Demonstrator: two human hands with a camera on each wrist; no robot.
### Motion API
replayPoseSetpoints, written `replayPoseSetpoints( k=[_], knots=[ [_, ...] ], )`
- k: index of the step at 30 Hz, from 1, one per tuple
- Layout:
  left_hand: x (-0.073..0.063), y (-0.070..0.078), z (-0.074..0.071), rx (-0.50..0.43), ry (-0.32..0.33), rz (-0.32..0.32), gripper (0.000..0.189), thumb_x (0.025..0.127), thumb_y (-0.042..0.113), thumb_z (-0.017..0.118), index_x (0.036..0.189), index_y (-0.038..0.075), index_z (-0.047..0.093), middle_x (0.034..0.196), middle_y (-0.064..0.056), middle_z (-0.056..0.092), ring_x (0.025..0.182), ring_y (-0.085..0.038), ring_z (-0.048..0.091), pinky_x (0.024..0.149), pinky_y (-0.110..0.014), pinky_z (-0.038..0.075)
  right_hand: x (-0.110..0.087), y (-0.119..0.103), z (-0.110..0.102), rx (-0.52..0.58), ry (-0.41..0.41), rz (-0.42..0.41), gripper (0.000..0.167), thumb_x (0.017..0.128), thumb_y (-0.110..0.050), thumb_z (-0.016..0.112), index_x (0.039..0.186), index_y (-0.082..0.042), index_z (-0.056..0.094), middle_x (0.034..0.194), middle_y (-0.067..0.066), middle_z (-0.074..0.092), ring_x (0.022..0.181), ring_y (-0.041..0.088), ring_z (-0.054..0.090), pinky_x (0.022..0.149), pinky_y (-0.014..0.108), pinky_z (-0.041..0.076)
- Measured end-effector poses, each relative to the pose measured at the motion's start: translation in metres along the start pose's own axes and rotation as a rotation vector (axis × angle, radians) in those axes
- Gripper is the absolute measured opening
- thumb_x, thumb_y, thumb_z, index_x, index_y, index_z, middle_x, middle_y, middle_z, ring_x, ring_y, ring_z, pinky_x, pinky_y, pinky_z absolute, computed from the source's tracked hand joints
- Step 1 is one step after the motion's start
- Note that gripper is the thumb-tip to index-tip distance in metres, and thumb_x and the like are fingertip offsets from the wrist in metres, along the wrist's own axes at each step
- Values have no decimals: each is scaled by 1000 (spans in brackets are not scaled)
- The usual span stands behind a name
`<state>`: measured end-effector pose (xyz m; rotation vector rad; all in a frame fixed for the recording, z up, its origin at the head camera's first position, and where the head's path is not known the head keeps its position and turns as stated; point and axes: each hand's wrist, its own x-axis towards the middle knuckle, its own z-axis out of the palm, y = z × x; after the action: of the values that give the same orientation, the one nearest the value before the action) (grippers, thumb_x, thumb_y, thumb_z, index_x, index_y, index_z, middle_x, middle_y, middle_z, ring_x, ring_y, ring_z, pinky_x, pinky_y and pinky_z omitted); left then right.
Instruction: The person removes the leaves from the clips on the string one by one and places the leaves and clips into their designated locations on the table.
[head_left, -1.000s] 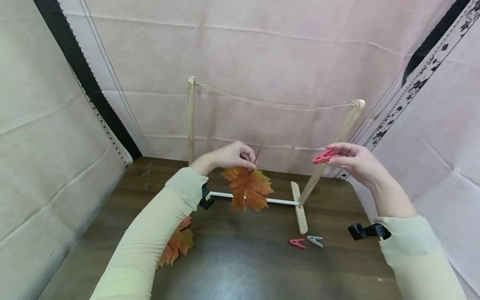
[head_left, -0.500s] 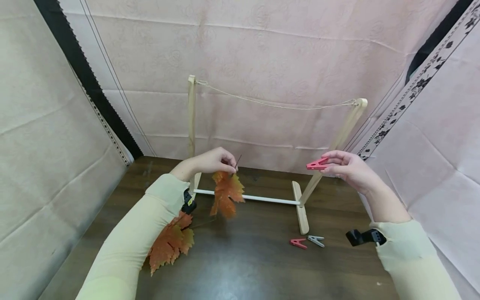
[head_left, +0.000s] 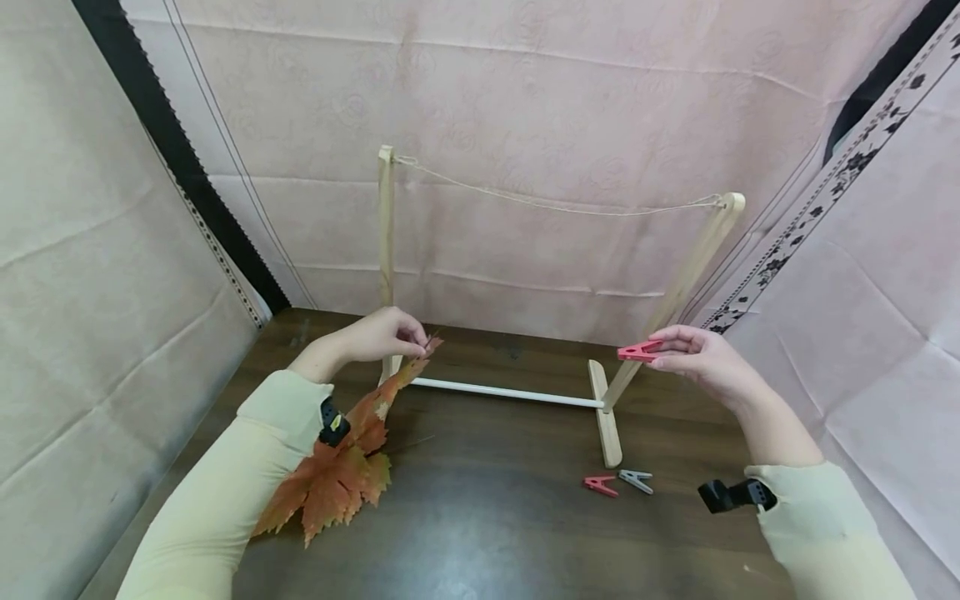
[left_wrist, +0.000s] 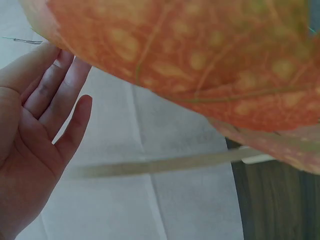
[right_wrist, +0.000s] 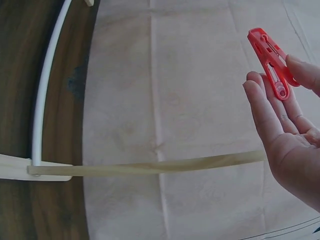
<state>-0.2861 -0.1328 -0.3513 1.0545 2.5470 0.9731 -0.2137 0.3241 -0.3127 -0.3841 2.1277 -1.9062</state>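
My left hand [head_left: 386, 335] pinches an orange maple leaf [head_left: 386, 396] near its stem, close to the left post of a wooden stand. In the left wrist view the leaf [left_wrist: 200, 60] fills the top, its edge at the fingertips. More orange leaves [head_left: 333, 492] lie on the table below, partly hidden by the left forearm. My right hand [head_left: 701, 362] holds a red clothespin [head_left: 639, 351] between thumb and fingers, in front of the right post. In the right wrist view the clothespin [right_wrist: 271, 62] points up and away from the fingers, its jaws closed.
The stand has two wooden posts [head_left: 693, 258], a sagging string [head_left: 540, 202] between their tops and a white rod [head_left: 510, 394] low down. A red clothespin [head_left: 601, 486] and a grey clothespin [head_left: 636, 480] lie by the right foot. Pale cloth [head_left: 540, 100] hangs behind the brown table [head_left: 487, 533].
My left hand has moved left and slightly down with its leaf, which has turned and now hangs slanting toward the leaves on the table. The right hand with the clothespin has dropped slightly.
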Motion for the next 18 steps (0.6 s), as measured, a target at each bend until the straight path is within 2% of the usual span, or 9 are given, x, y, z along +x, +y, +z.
replayPoseSetpoints(
  k=[8, 15, 18],
  knots=[
    [-26, -14, 1, 47, 86, -55, 6, 85, 9, 66, 80, 6, 67, 75, -1, 66, 66, -7, 52, 62, -23, 45, -9, 31, -5, 60, -17, 13, 30, 87, 9, 55, 100, -16, 63, 93, -5, 71, 86, 7, 67, 78, 19, 52],
    [-50, -33, 7, 25, 131, -122, 5, 86, 8, 66, 84, 4, 69, 78, -2, 68, 67, -7, 54, 62, -22, 46, -27, 78, -16, 238, -89, -33, 33, 88, 15, 46, 106, -9, 58, 101, 2, 69, 93, 14, 67, 84, 23, 52],
    [-58, -42, 13, 24, 167, -157, 8, 86, 9, 65, 86, 2, 69, 79, -3, 69, 68, -8, 55, 61, -22, 46, -39, 99, -23, 254, -51, -6, 32, 89, 14, 46, 105, -10, 59, 100, 0, 68, 92, 12, 67, 84, 22, 52]
  ],
)
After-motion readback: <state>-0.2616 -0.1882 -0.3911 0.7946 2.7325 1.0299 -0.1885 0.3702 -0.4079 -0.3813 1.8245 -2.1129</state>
